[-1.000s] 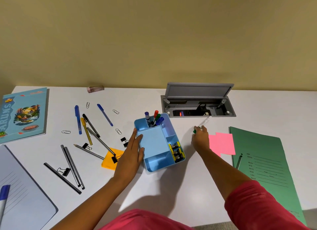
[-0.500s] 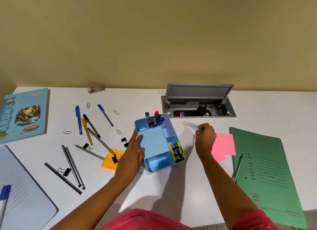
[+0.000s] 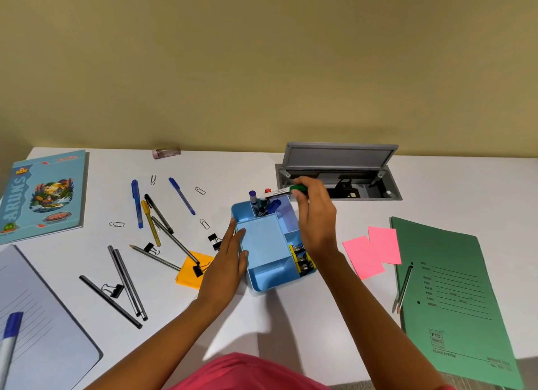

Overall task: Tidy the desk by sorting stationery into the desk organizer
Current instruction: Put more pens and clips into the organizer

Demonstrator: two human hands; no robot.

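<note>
At the middle of the desk (image 3: 364, 215), a blue box (image 3: 262, 244) is kept from sliding by the left hand (image 3: 227, 261). Its fingers are held straight and pressed flat on the box's wall at 9 o'clock, so nothing is gripped. A marker (image 3: 276, 192) with a green end is held in the right hand (image 3: 316, 215), with the fingers curled round that green end. The marker is held in the air, almost lying down, its white part pointing to 9 o'clock, just over the pocket at 12 o'clock. That pocket is where other markers (image 3: 263, 206) are stood up, so it is likely meant to go there too. It must probably be tipped upright first, since the pocket looks full. At 4 o'clock, yellow clips (image 3: 301, 260) are kept in their own pocket. Out at 9 o'clock, pens (image 3: 136, 203) and pencils (image 3: 128, 285) are left lying, and pink notes (image 3: 372, 251) at 3 o'clock, so much sorting is left to be done.
</note>
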